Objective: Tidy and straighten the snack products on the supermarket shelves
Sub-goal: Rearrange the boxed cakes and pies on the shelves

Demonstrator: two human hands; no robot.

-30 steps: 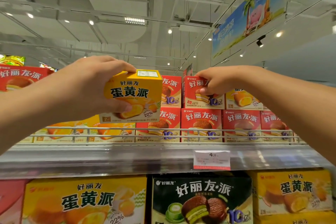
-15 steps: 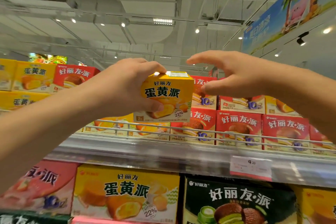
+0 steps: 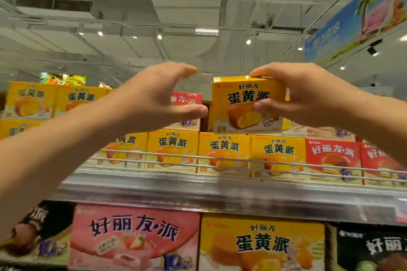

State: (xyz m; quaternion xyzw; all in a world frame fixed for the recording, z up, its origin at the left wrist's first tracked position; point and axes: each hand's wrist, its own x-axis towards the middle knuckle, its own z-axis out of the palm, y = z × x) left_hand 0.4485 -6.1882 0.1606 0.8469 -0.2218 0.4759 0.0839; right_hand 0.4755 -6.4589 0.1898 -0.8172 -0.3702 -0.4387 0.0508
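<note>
A yellow egg-yolk pie box (image 3: 242, 103) is held up in front of the top shelf, gripped by my right hand (image 3: 301, 94) with fingers on its top and thumb on its front. My left hand (image 3: 163, 97) hovers just left of it, fingers curved apart and holding nothing, in front of a red pie box (image 3: 187, 99) on the upper layer. Below them a row of yellow boxes (image 3: 224, 152) and red boxes (image 3: 332, 160) stands behind the wire rail (image 3: 198, 160).
More yellow boxes (image 3: 30, 101) are stacked at the far left of the top shelf. The metal shelf edge (image 3: 220, 196) runs across below. Underneath stand large pink (image 3: 134, 237), yellow (image 3: 262, 246) and black (image 3: 370, 248) pie boxes. A blue banner (image 3: 361, 13) hangs at upper right.
The yellow box has passed from my left hand to my right hand. My left hand has let go and opened. The view has shifted left along the shelf.
</note>
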